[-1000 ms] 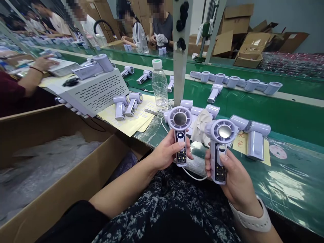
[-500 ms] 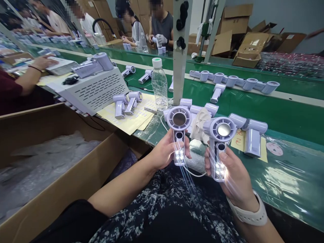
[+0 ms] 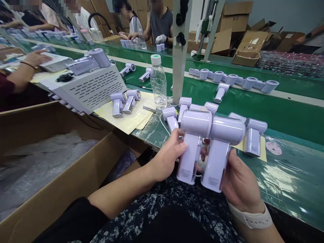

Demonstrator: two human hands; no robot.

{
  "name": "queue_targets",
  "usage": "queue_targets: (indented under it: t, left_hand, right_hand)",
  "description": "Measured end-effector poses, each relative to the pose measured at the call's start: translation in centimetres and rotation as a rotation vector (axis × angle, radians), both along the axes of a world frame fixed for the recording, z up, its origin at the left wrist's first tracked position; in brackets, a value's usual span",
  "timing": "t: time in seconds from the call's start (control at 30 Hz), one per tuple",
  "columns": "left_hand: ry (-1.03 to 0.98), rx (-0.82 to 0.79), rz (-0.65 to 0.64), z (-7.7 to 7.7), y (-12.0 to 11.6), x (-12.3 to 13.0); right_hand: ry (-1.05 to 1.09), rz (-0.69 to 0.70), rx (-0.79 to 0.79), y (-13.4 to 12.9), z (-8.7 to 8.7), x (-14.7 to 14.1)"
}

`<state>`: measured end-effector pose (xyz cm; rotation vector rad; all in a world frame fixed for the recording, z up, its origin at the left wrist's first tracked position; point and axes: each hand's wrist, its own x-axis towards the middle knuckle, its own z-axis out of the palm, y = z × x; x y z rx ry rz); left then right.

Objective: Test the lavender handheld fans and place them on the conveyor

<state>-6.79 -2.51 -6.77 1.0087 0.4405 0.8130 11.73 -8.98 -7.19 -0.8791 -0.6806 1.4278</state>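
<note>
Two lavender handheld fans are held upright side by side above my lap, their barrel-shaped heads touching and their sides turned to me. My left hand (image 3: 170, 156) is closed on the left handheld fan (image 3: 188, 157), thumb on its handle. My right hand (image 3: 239, 179) grips the right handheld fan (image 3: 215, 163) from its right side; some of those fingers are hidden behind the handle. Just beyond them, more lavender fans (image 3: 170, 116) lie on the bench by a white cable. Another fan (image 3: 253, 136) rests on a yellow paper to the right.
A clear bottle (image 3: 158, 82) stands by a white post (image 3: 178, 60). Left are a slotted metal box (image 3: 93, 89) and a large carton (image 3: 76, 182) holding plastic bags. Fans line the green conveyor (image 3: 298, 111). A co-worker's hand (image 3: 35, 59) is at far left; other people work opposite.
Both fans have been turned from their round grille faces to their sides and brought together. The bright lights on their handles no longer show.
</note>
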Motion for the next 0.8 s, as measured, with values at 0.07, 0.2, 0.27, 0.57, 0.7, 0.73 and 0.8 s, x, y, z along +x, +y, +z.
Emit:
queue_targets:
  t: [0.07,0.2,0.27,0.57,0.7,0.73,0.8]
  left_hand:
    - [0.027,0.042,-0.003,1.4,-0.8,-0.5]
    - [0.091,0.1,0.027,3.1,-1.6,-1.1]
    - [0.076,0.069,0.025,3.1,-1.6,-0.9]
    - [-0.151,-0.29,-0.148,1.7,-0.3,0.8]
    - [-0.237,-0.256,-0.17,1.7,0.1,0.6]
    - [-0.234,-0.227,-0.159,1.6,0.2,0.5]
    - [-0.199,-0.175,-0.131,1.5,0.1,0.3]
  right_hand:
    - [-0.023,0.031,0.047,-0.3,0.8,-0.2]
    - [-0.033,-0.032,0.094,-0.7,1.8,-0.2]
    - [0.01,-0.069,0.076,-0.6,2.0,-0.1]
    - [0.117,-0.007,-0.069,0.3,2.9,-1.3]
    - [0.075,-0.023,-0.01,-0.2,2.9,-1.3]
    - [0.084,-0.053,0.004,-0.3,2.9,-1.2]
    - [0.119,-0.101,0.04,-0.4,2.7,-0.9]
